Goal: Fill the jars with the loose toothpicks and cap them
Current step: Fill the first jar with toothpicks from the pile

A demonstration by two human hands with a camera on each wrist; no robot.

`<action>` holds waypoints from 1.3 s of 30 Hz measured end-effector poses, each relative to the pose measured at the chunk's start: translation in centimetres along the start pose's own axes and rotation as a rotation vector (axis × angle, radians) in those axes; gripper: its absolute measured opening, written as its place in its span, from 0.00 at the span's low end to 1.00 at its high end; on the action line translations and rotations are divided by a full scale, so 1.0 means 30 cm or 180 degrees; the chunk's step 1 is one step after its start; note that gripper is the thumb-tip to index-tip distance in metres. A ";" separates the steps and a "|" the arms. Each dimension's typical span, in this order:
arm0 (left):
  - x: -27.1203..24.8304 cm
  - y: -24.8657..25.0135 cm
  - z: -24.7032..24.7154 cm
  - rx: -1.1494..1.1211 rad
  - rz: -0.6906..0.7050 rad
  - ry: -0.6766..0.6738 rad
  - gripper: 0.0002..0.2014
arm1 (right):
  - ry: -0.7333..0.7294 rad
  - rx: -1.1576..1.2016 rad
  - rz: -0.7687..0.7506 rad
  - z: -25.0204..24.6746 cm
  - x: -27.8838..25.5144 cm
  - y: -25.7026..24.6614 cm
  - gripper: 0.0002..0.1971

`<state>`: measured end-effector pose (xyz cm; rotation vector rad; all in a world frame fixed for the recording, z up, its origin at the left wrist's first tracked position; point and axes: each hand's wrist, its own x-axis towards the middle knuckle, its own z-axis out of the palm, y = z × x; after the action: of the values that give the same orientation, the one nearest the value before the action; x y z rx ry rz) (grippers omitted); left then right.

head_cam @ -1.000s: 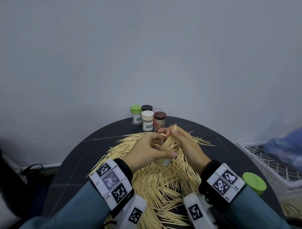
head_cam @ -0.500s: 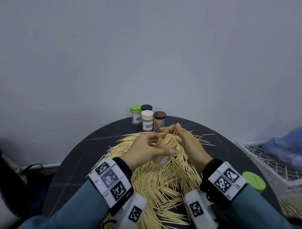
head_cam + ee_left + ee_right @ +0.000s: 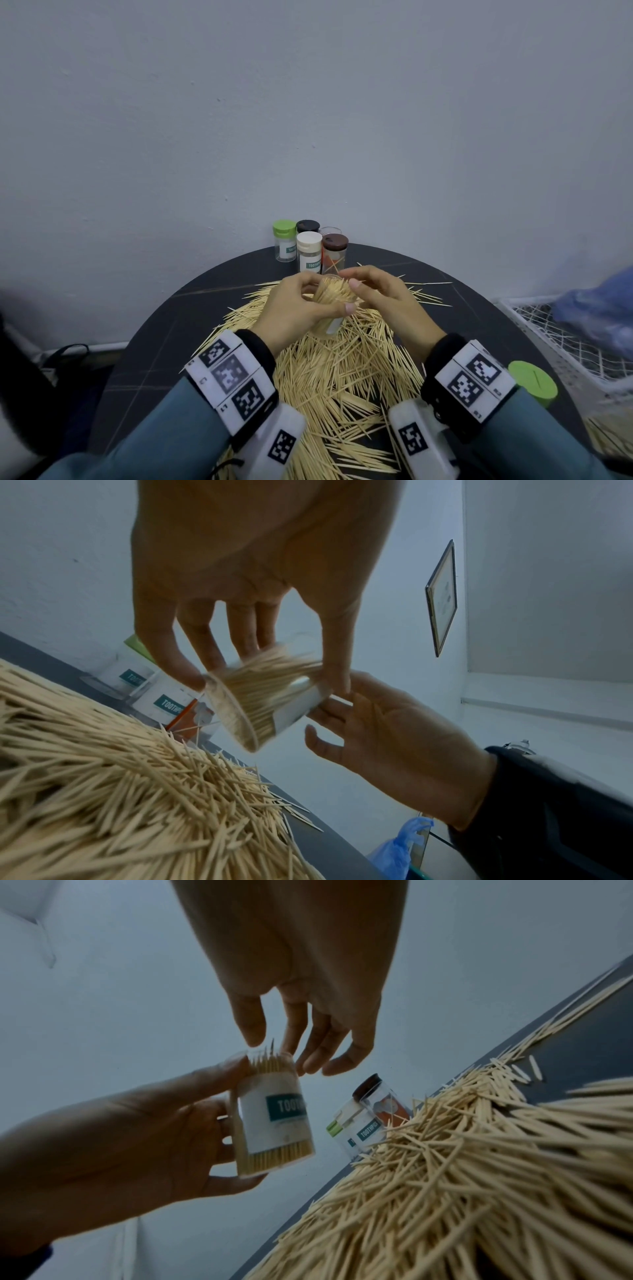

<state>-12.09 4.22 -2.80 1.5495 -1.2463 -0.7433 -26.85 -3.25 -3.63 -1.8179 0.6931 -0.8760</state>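
Observation:
My left hand [image 3: 323, 301] grips a clear labelled jar [image 3: 333, 326], packed with toothpicks and uncapped, tilted above the loose toothpick pile [image 3: 342, 377]. In the left wrist view the left hand [image 3: 265, 677] has fingers and thumb wrapped round the jar [image 3: 260, 704]. My right hand [image 3: 349, 278] hovers at the jar's mouth with relaxed fingers on the toothpick tips. From the right wrist, the right hand [image 3: 281, 1053] hangs over the jar [image 3: 274, 1118], where one toothpick stands higher than the others. A loose green cap [image 3: 532, 378] lies at the table's right edge.
At the back of the round dark table [image 3: 154, 342] stand capped jars: a green-capped jar [image 3: 284, 240], a white-capped jar [image 3: 309, 251], a brown-capped jar [image 3: 334, 250] and a black-capped jar [image 3: 307, 226]. A white wire basket [image 3: 548, 329] with a blue bag [image 3: 599, 308] is to the right.
The toothpicks that stuck out of the jar under my right fingers have sunk in. Both hands and the jar shifted slightly away from me.

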 end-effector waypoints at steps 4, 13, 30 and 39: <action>0.003 -0.005 -0.008 0.0307 0.0111 0.0230 0.27 | 0.0151 -0.0572 -0.0246 0.001 -0.004 -0.004 0.04; -0.005 -0.003 0.000 0.0865 0.0376 0.0159 0.29 | 0.0472 -0.1078 -0.0437 -0.015 -0.011 -0.026 0.03; -0.005 0.000 -0.004 0.0910 0.0306 0.0081 0.30 | 0.0098 -0.0714 -0.0292 -0.036 -0.013 -0.042 0.05; -0.008 0.003 0.003 0.0823 0.0222 -0.0022 0.30 | 0.0106 -0.1038 -0.0308 -0.029 -0.017 -0.045 0.03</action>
<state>-12.28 4.42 -2.76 1.7010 -1.4382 -0.5594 -27.75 -2.80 -2.29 -2.1454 0.8116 -0.8977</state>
